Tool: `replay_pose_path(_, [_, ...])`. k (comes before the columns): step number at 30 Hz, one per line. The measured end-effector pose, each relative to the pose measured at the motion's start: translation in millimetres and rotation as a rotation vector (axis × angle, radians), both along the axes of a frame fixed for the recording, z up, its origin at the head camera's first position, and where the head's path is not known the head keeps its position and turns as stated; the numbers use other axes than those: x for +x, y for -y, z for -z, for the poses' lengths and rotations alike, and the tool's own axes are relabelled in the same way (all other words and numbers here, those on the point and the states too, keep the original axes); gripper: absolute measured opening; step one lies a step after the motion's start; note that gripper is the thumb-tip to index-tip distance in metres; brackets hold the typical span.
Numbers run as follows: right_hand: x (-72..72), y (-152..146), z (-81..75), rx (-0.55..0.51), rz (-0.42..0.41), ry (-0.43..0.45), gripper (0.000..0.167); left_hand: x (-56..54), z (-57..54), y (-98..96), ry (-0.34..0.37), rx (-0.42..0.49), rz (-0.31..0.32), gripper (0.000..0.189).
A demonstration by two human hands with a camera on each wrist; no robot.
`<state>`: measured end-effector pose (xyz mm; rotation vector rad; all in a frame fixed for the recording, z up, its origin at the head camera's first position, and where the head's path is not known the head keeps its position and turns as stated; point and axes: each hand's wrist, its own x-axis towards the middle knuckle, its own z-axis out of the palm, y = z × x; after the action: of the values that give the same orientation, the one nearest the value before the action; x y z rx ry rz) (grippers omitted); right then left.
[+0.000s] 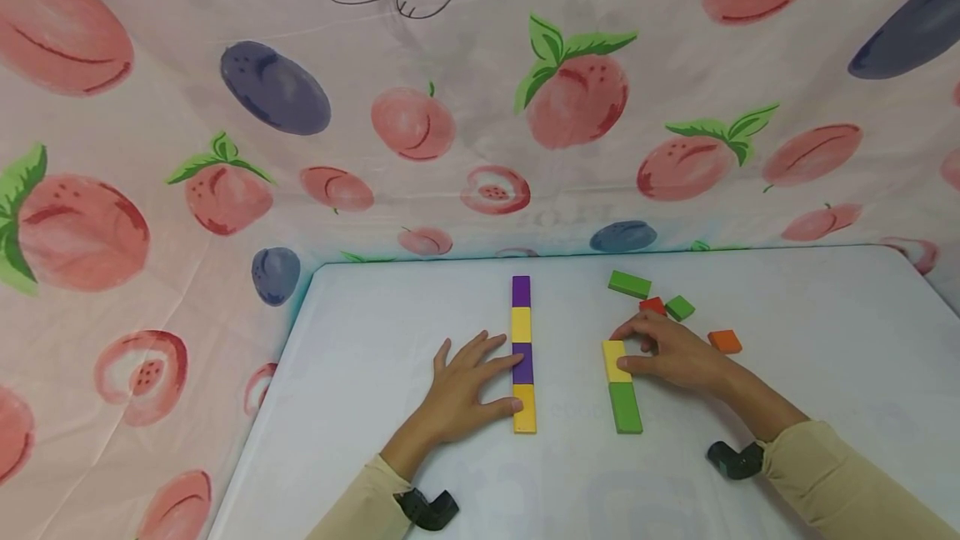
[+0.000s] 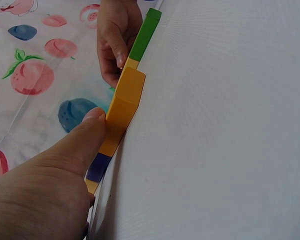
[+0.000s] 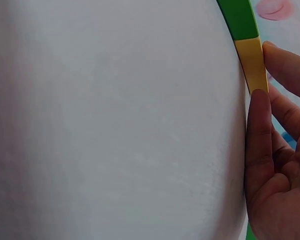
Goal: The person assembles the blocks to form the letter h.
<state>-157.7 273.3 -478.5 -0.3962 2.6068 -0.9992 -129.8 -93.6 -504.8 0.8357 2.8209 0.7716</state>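
Note:
A straight column of several flat blocks lies on the white table, purple and yellow by turns. My left hand is spread beside it, the index fingertip on the lower purple block and the thumb on the near orange-yellow block. To the right lies a shorter line: a green block with a yellow block touching its far end. My right hand holds that yellow block, thumb at its right side and index finger at its far end. In the right wrist view, thumb and index finger touch the yellow block.
Beyond the right hand lie loose blocks: a long green one, a red one partly hidden by the hand, a small green one and an orange one. A fruit-print cloth hangs behind the table.

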Motion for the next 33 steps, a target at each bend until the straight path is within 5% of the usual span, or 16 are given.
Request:
replay_pose_path(13, [0.3,0.3,-3.7,-0.028,0.12,0.057,0.038,0.4,-1.2,-1.1,-0.014,0.011,0.007,0.064])
replay_pose_path(21, [-5.9,0.3,-9.9,-0.201,0.238,0.161,0.038,0.6,-2.9,-0.1,-0.014,0.01,0.004,0.064])
replay_pose_path(24, [-11.5,-1.2,-15.8,-0.198,0.286,0.086,0.035,0.5,-3.5,-0.2,-0.006,0.005,0.003,0.065])
replay_pose_path(30, [-29.3,-8.0,-26.2,-0.043,0.36,-0.242,0.028,1.1,-3.8,-0.5,0.003,0.008,0.003,0.064])
replay_pose_path(33, [-39.0,-13.0,-26.8,0.026,0.355,-0.265,0.028,1.4,-2.8,-0.1,0.0,0.005,0.001,0.064])
